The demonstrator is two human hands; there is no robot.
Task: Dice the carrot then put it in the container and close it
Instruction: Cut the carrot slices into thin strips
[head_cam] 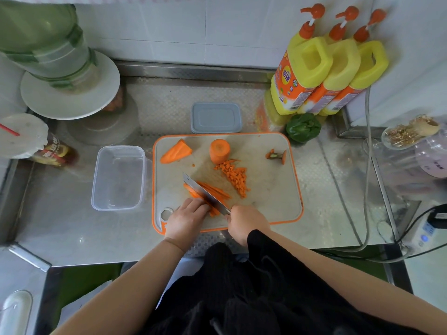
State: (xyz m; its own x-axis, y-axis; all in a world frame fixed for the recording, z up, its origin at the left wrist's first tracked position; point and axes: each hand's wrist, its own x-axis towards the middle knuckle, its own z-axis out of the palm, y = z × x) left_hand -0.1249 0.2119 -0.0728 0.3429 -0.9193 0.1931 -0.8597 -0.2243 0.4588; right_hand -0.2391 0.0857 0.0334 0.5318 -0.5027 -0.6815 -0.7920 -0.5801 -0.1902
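An orange-rimmed cutting board (271, 189) carries a pile of diced carrot (235, 176), a round carrot chunk (219, 150), a tapered carrot piece (174, 151) and the stem end (277, 155). My right hand (246, 222) grips the handle of a knife (205, 193), whose blade lies across a bundle of carrot strips (214, 191). My left hand (187, 218) presses the strips with curled fingers beside the blade. A clear container (118, 177) stands left of the board, and its grey lid (216, 118) lies behind the board.
Three yellow pump bottles (326, 68) and a green pepper (302, 128) stand at the back right. A water jug on a white stand (67, 93) and a drink cup (24, 136) sit at the left. Cables and a power strip (425, 228) lie at the right on the steel counter.
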